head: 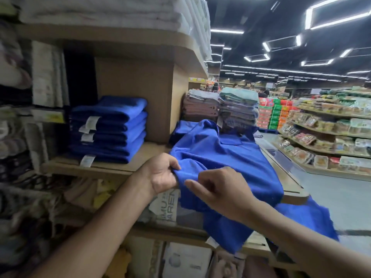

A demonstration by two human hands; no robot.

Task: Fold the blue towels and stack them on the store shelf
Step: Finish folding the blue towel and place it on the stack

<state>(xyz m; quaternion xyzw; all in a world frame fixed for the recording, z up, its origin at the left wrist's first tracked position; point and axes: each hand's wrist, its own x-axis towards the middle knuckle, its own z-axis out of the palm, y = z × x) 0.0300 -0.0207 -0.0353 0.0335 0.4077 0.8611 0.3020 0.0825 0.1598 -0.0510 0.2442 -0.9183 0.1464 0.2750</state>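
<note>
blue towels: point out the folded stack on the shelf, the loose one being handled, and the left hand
folded blue stack (109, 129), head view, front of the middle layers.
loose blue towel (222, 157), head view, its spread upper surface.
left hand (160, 173), head view, back of the hand.

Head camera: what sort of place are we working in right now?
Most likely a large supermarket or department store. Wooden display shelves hold a stack of folded blue towels with tags, an aisle of packaged food runs along the right, and strip lights cross a dark ceiling.
</note>
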